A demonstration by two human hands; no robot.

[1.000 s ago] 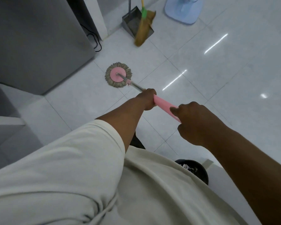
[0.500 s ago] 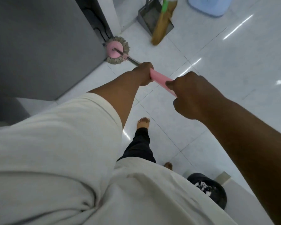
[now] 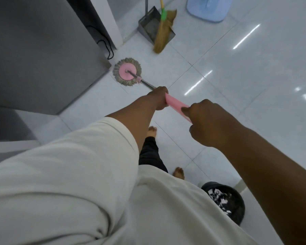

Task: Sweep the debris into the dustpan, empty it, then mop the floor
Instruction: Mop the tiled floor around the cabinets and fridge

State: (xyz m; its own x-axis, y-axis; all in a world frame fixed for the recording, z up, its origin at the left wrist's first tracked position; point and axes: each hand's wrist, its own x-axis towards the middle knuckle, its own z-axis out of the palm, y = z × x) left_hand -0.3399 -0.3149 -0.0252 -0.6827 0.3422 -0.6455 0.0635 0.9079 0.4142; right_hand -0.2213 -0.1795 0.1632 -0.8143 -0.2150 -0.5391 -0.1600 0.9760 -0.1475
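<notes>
Dim, cool overhead light, streaky glare on the glossy floor [image 3: 265,71], wide-angle curvature, soft edges

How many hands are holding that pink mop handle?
2. The left hand grips the mop handle lower down, nearer the mop head; the right hand grips it higher, at the near end.

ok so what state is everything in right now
mop head: flat on the floor, by the corner of the grey cabinet
mop handle: tilted, held by both hands
left hand: grips the handle lower down
right hand: grips the handle's upper end
dustpan: set on the floor, no hand on it
broom: propped upright, bristles over the dustpan
bin: open, scraps inside
</notes>
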